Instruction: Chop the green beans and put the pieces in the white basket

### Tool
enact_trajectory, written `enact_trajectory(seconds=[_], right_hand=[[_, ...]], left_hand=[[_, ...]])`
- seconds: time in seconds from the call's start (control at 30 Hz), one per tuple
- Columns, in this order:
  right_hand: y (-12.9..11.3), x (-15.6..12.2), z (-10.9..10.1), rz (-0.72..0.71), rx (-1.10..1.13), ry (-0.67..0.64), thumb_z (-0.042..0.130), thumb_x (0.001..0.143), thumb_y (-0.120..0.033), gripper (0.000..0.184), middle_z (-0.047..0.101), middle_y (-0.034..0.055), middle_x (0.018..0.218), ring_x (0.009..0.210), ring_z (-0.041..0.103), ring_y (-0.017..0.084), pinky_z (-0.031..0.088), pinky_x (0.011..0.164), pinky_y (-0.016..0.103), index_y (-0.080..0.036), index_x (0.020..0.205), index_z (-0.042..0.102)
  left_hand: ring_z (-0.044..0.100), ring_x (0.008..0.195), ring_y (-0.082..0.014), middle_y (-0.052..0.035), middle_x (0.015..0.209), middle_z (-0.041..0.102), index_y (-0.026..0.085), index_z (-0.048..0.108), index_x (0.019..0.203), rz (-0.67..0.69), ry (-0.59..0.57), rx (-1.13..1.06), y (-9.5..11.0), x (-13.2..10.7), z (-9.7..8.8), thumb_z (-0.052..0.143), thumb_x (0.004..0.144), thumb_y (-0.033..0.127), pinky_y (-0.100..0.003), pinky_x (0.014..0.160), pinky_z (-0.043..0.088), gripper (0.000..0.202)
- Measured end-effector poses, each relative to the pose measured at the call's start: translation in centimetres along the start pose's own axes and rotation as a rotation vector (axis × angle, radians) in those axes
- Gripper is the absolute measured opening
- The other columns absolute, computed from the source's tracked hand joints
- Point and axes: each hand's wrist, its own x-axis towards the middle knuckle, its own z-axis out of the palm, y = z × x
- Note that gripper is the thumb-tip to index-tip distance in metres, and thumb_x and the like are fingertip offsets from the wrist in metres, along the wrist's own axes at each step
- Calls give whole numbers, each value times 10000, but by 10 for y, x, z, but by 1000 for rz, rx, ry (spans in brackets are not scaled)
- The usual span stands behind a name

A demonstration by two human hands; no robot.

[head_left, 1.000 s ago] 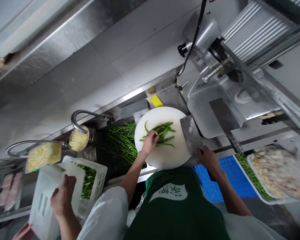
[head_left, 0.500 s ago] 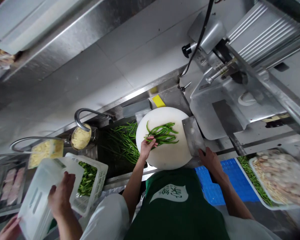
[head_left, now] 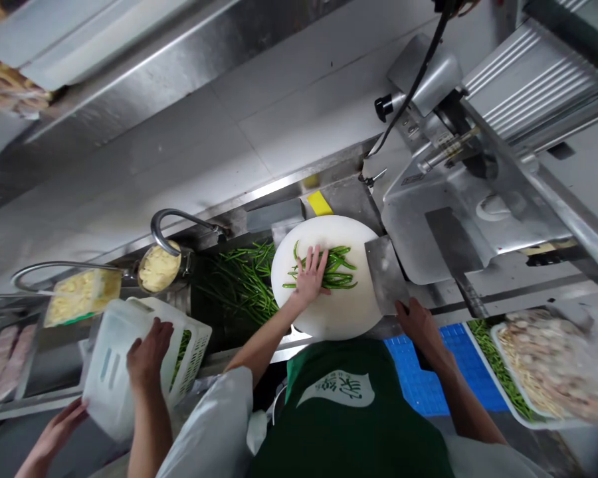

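My left hand (head_left: pixel 311 275) lies with its fingers spread over long green chili peppers (head_left: pixel 339 260). The peppers rest in a loose bunch on a round white cutting board (head_left: pixel 323 322). In my right hand (head_left: pixel 421 328) is the handle of a cleaver (head_left: pixel 386 273). Its broad blade lies flat across the board's right edge, apart from the peppers. More green chili peppers (head_left: pixel 252 279) fill the sink left of the board, partly hidden by it.
At left, a co-worker's hands (head_left: pixel 149 352) hold a white plastic container (head_left: pixel 112 378) over a white basket (head_left: pixel 202 345) of greens. A metal slicing machine (head_left: pixel 428 219) stands right. A tray of food (head_left: pixel 543 372) sits at lower right, and a curved faucet (head_left: pixel 164 216) overhangs the sink.
My left hand has gone from pinching the peppers to spreading flat over them. The co-worker's container has shifted right and covers more of the basket. My right hand and the cleaver stay put.
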Motion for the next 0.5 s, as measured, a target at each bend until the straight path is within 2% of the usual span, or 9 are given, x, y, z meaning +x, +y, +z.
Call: enact_trajectory(seconds=[0.1, 0.17, 0.27, 0.33, 0.4, 0.5], right_hand=[[0, -2, -4, -26, -9, 9, 412, 1070, -383, 345, 747, 193, 968, 928, 722, 282, 370, 680, 302, -107, 1102, 616], [1, -1, -5, -32, -9, 11, 414, 1070, -384, 340, 749, 190, 963, 928, 724, 286, 372, 681, 304, -108, 1100, 612], [2, 0, -3, -22, -13, 12, 420, 1067, -388, 342, 749, 190, 951, 916, 727, 293, 373, 677, 310, -108, 1090, 615], [1, 1, -2, -20, -15, 17, 417, 1067, -384, 345, 748, 189, 941, 905, 727, 291, 374, 674, 311, -105, 1091, 619], [1, 0, -1, -28, -17, 29, 413, 1067, -375, 345, 747, 186, 926, 892, 725, 285, 374, 671, 310, -103, 1094, 623], [1, -4, -1, -46, -14, 46, 425, 1062, -361, 328, 745, 180, 902, 879, 725, 277, 369, 663, 304, -103, 1097, 624]], left_hand=[[145, 1555, -489, -253, 1690, 185, 167, 101, 1665, 71, -209, -40, -11, 43, -10, 901, 698, 432, -668, 1198, 235, 1283], [222, 1542, -468, -231, 1664, 288, 173, 173, 1656, 220, -267, -59, -18, 59, -16, 829, 778, 380, -624, 1202, 259, 1116], [304, 1546, -330, -86, 1611, 447, 303, 417, 1576, 580, -368, -56, -24, 66, -21, 659, 857, 187, -533, 1265, 191, 768], [338, 1538, -217, 33, 1559, 519, 428, 560, 1456, 778, -454, -100, -25, 65, -22, 539, 869, 100, -446, 1288, 183, 672], [372, 1517, -160, 102, 1506, 565, 512, 636, 1342, 875, -462, -176, -27, 61, -23, 495, 867, 82, -395, 1267, 255, 656], [405, 1495, -145, 151, 1511, 549, 587, 633, 1294, 869, -334, -244, -34, 45, -28, 526, 845, 86, -369, 1202, 359, 681]])
